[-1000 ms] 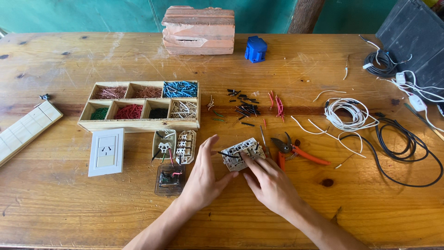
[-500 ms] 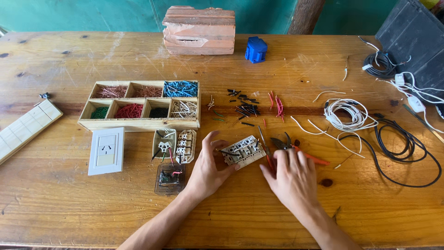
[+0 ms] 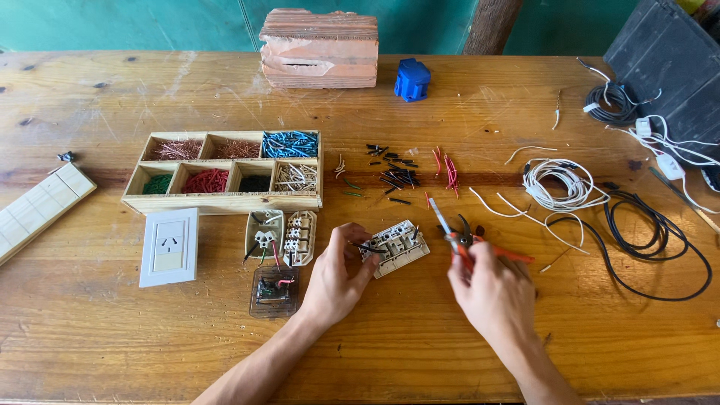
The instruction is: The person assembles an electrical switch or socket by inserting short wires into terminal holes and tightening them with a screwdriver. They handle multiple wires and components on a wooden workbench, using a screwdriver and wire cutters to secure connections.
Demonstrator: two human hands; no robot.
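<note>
Centrally, left hand [image 3: 335, 276] pinching edge of cream socket module [image 3: 395, 247] between thumb and fingertips, module lying on wooden table [image 3: 112, 330] just beside hand. Right hand [image 3: 491, 289] closing fingers around red handles of pliers [image 3: 459, 240], metal tips pointing up-left, near module but apart. Sitting left of module: two opened socket backs [image 3: 283, 237], clear small part [image 3: 274, 291], white socket plate [image 3: 169, 247]. Lying behind: wooden tray [image 3: 225, 201] of sorted wire bits, cut wire pieces [image 3: 397, 176], white cable coil [image 3: 559, 184].
</note>
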